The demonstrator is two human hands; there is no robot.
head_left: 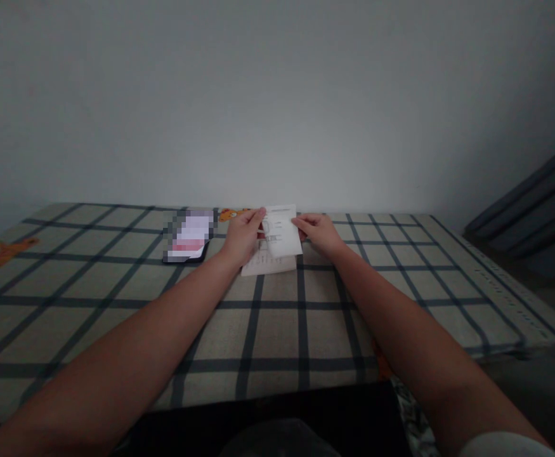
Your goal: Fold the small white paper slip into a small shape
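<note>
A white paper sheet [281, 231] with faint grey print is held up over the far half of the checked cloth. My left hand [243, 236] pinches its left edge, thumb on the front. At the right edge, my right hand [319, 231] grips it between thumb and fingers. Below the upper part, a second printed paper layer [277, 264] sticks out toward me; I cannot tell whether it is a fold of the same sheet. Some of my fingers are hidden behind the paper.
Left of my hands lies a phone [189, 238] with a lit, pixelated screen. The checked cloth [277, 324] with orange bear prints covers the surface up to a pale wall [277, 101]. A dark grey curtain [534, 209] hangs at the right.
</note>
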